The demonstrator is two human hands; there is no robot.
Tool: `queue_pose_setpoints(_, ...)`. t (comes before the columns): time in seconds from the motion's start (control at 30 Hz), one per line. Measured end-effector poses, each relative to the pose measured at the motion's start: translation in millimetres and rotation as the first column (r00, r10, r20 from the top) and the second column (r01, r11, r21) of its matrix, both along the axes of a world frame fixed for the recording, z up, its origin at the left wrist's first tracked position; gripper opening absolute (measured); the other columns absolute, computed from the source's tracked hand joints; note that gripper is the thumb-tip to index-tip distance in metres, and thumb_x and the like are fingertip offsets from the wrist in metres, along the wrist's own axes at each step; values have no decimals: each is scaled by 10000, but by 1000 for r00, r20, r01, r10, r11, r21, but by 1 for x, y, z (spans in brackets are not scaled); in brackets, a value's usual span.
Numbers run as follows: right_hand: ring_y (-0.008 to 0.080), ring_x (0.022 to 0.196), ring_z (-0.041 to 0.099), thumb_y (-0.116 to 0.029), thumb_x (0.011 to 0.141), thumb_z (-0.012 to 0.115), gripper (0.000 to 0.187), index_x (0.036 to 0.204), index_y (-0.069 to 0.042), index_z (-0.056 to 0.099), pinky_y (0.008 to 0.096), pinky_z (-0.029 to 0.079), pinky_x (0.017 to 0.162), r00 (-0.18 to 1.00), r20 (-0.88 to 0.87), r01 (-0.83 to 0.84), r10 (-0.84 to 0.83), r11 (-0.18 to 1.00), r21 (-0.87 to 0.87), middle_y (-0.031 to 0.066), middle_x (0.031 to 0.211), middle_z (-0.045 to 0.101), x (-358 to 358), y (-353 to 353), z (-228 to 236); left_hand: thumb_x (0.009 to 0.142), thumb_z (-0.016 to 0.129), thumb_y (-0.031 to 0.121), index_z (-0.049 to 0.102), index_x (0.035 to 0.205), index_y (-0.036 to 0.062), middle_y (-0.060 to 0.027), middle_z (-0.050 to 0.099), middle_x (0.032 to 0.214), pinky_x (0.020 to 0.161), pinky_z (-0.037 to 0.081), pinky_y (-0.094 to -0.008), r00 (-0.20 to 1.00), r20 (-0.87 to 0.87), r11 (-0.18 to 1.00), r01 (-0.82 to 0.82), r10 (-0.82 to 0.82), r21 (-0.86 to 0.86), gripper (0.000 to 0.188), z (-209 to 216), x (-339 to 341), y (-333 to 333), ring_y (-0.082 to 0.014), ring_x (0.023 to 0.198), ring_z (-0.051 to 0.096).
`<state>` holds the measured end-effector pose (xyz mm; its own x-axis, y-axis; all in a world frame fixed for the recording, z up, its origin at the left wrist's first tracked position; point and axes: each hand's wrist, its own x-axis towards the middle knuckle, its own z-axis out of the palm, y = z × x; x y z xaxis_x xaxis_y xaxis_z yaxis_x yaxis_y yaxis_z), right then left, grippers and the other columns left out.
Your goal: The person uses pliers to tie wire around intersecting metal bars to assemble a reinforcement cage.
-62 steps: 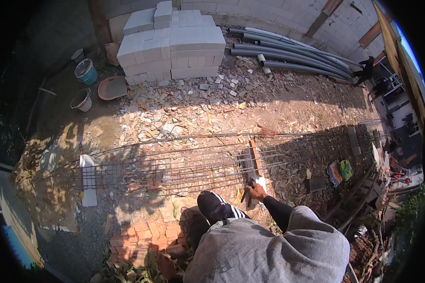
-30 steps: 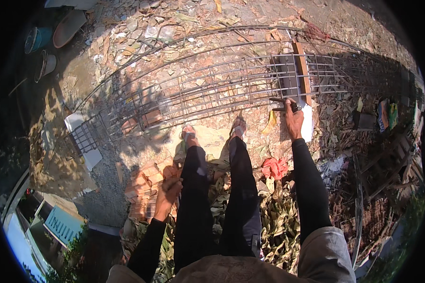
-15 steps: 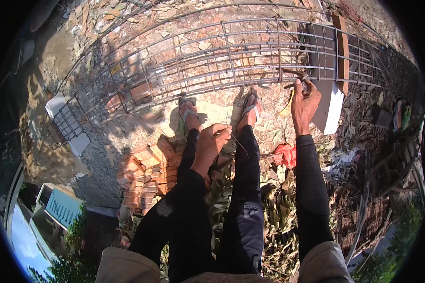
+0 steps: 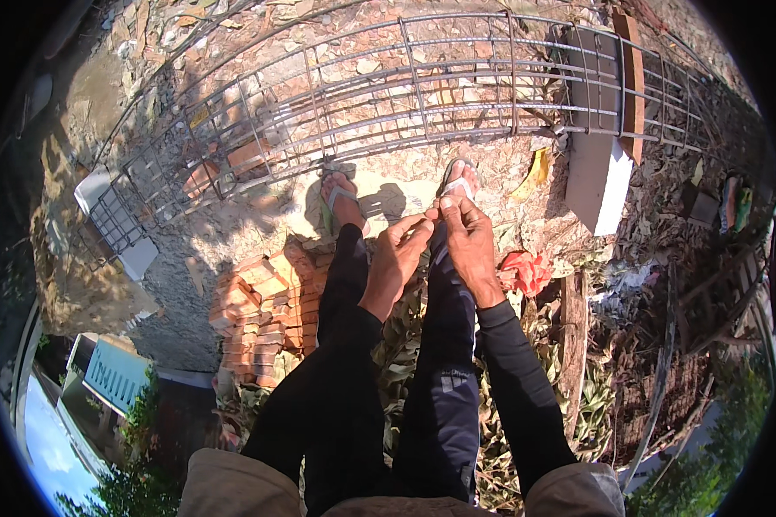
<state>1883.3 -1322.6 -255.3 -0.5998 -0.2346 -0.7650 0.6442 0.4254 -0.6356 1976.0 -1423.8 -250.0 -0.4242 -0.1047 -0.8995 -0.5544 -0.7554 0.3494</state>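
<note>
In front of my feet, my left hand (image 4: pixel 397 258) is closed in a pinch, thumb against fingertips. The thin wire it held half a second ago is hard to make out now. Beside it, my right hand (image 4: pixel 469 246) is also pinched, its fingertips almost touching those of the left. Whatever sits between the right fingers is too small to tell. Beyond both hands, a long rebar cage (image 4: pixel 416 73) of lengthwise bars and square stirrups runs across the ground, apart from my hands.
A grey board (image 4: pixel 591 172) and a brown wooden piece (image 4: pixel 631 95) stand at the cage's right. Another pale block (image 4: pixel 138 257) is under its left end. Stacked bricks (image 4: pixel 267 302), a red crumpled sheet (image 4: pixel 526 272) and dry leaves lie near my legs.
My right hand has left the cage's near bar, where a dark slender piece showed at its fingers, and come left and nearer to meet my left hand. The left hand moved slightly right.
</note>
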Motion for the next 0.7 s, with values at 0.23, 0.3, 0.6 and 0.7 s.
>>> queue_pose_setpoints(0.23, 390, 793, 682, -194, 964, 624, 178, 1024, -56, 718, 436, 534, 643, 687, -392, -558, 612, 789, 256, 179, 907, 714, 12, 14, 18, 1005, 634, 234, 644, 1197, -55, -163, 715, 1063, 829, 589, -306, 978, 169, 940, 59, -122, 337, 347, 15, 12, -49, -216, 964, 711)
queue_pose_setpoints(0.3, 388, 833, 690, -204, 960, 634, 205, 1061, -49, 724, 417, 552, 701, 669, -389, -597, 633, 770, 226, 165, 945, 725, 9, 23, 23, 980, 671, 212, 664, 1150, -35, -121, 719, 988, 782, 586, -291, 969, 208, 880, 18, -131, 474, 300, 12, 22, -56, -186, 855, 710)
queue_pose_setpoints(0.6, 122, 837, 650, -162, 982, 664, 191, 1095, -28, 739, 296, 516, 781, 822, 215, -487, 527, 847, -213, 53, 905, 735, -15, 30, 51, 945, 702, 176, 710, 1011, 22, -40, 695, 843, 673, 532, -259, 939, 148, 761, 152, -310, 630, 168, 4, 29, -64, -112, 726, 659)
queue_pose_setpoints(0.7, 101, 786, 613, -148, 973, 653, 197, 1096, -21, 738, 292, 502, 738, 809, 318, -439, 494, 868, -230, 34, 842, 708, -10, 37, 41, 927, 728, 242, 715, 976, 12, -44, 691, 829, 658, 515, -263, 872, 24, 739, 400, -489, 541, 235, -7, 22, -69, -117, 729, 661)
